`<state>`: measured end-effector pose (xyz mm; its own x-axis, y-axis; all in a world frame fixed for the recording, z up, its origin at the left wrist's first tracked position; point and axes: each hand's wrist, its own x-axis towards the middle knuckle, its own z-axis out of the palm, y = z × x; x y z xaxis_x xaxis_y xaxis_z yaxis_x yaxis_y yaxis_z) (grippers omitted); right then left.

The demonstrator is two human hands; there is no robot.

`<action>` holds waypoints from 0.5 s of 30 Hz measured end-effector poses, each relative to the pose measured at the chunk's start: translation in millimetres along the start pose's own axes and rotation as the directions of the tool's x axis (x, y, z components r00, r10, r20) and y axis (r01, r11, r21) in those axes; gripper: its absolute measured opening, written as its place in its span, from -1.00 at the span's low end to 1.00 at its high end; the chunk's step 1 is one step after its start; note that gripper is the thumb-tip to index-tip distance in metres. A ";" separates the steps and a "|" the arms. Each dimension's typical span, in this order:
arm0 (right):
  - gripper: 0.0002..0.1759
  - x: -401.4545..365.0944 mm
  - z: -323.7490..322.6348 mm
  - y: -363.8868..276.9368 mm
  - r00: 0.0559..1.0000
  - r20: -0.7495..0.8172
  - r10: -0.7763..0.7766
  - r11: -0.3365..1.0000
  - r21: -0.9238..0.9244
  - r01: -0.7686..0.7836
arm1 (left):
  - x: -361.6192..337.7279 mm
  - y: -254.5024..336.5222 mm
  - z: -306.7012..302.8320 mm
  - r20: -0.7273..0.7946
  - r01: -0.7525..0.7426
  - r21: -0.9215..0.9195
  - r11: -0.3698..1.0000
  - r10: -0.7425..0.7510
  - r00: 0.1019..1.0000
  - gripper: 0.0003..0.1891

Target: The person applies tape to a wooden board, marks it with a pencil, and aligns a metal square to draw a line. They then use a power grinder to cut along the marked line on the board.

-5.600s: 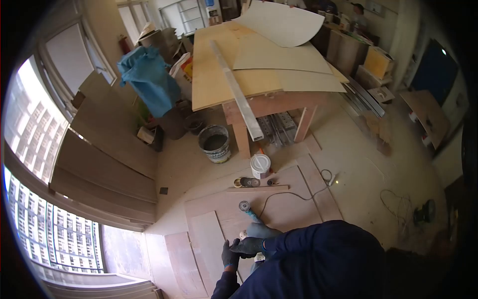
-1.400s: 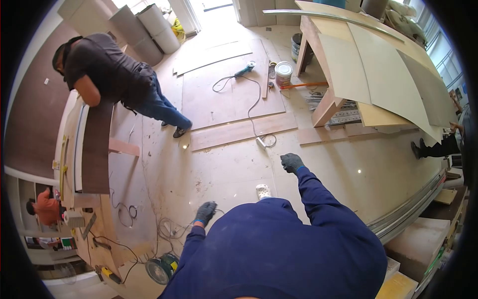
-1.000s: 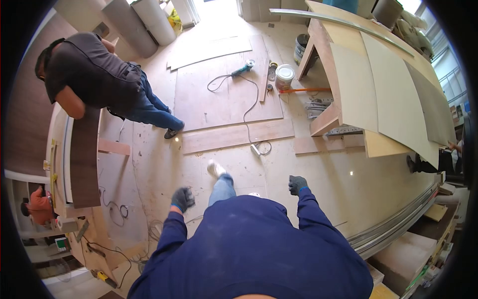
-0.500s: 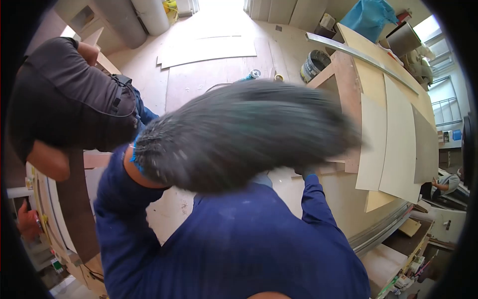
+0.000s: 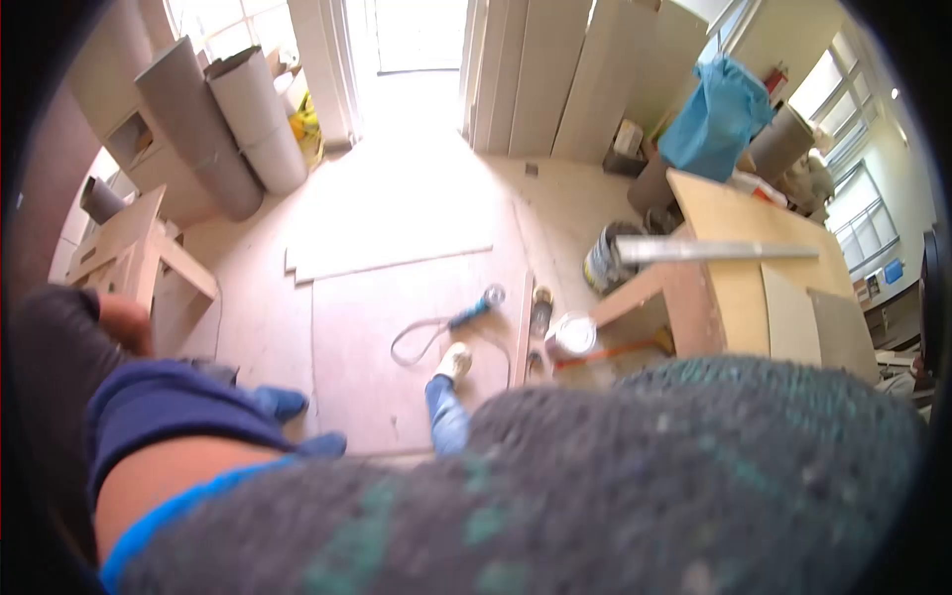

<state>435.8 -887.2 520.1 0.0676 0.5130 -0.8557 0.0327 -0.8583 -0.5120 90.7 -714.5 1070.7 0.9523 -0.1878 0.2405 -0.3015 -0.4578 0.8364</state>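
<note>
My left hand [image 5: 615, 486] is very near the camera and fills the lower part of the head view. It wears a dark grey work glove with green specks and a blue cuff [image 5: 188, 496]. Its fingers cannot be made out, nor whether they hold anything. My right hand does not show. On the floor beyond the glove lies a blue grinder-like power tool [image 5: 471, 311] with its cord. Close to it stand a pale can [image 5: 572, 337] and a small dark container [image 5: 540, 309].
A co-worker's dark sleeve [image 5: 59, 337] is at left. Sheets lie on a wooden table [image 5: 729, 223] with a metal bar [image 5: 694, 248] at right. A bucket [image 5: 607, 263] stands beside it. Rolls [image 5: 198, 139] lean at the back left; a pale board [image 5: 387, 260] lies on the floor.
The camera has tilted up, bringing the doorway and back wall into view. My left glove has come closer to the camera. The co-worker now shows only at the left edge.
</note>
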 end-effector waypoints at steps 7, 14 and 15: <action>-0.71 130.0 11.7 -219.4 0.994 0.065 -0.093 0.985 -0.137 0.101 | -19.7 -84.3 -182.8 -0.015 0.088 -0.061 0.994 -0.089 0.996 -0.56; -0.70 179.0 34.5 -357.9 0.852 -0.001 -0.523 0.814 -0.296 0.500 | -40.9 -124.7 -293.1 -0.102 0.104 -0.126 0.987 -0.117 0.988 -0.54; -0.69 169.5 34.6 -349.7 0.842 -0.064 -0.536 0.816 -0.297 0.496 | -47.0 -128.5 -308.6 -0.156 0.084 -0.145 0.986 -0.106 0.982 -0.53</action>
<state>401.3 -499.8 551.5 0.1032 0.8913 -0.4415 0.3567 -0.4475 -0.8201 99.1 -378.7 1104.0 0.9745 0.0002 0.2243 -0.2108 -0.3414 0.9160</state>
